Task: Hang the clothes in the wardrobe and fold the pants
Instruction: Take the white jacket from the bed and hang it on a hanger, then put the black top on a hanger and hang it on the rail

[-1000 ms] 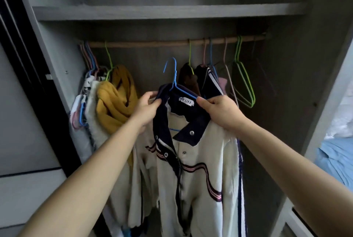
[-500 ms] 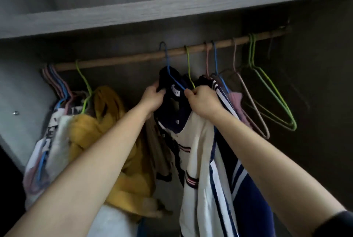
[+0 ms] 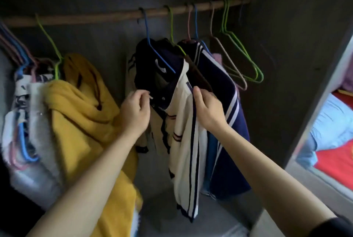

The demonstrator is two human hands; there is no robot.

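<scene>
Up at 12 o'clock, the white jacket (image 3: 184, 126) hangs on a blue hanger (image 3: 147, 28), and the hook sits over the wooden rod (image 3: 107, 17). The right hand (image 3: 208, 109) holds the white front, thumb on top and fingers curled round the cloth. The left hand (image 3: 135, 111) is at the dark front edge with its fingers curled; I cannot tell if they pinch it.

The good way now, I think, is to tug both fronts down softly, so the collar sits flat and the jacket hangs even. Pull too hard and the hanger could tip.

A navy striped top (image 3: 225, 103) touches the jacket at 3 o'clock, so a little room there would help. A yellow top (image 3: 80, 107) hangs at 9 o'clock. Empty green hangers (image 3: 246, 57) hang at 2 o'clock.
</scene>
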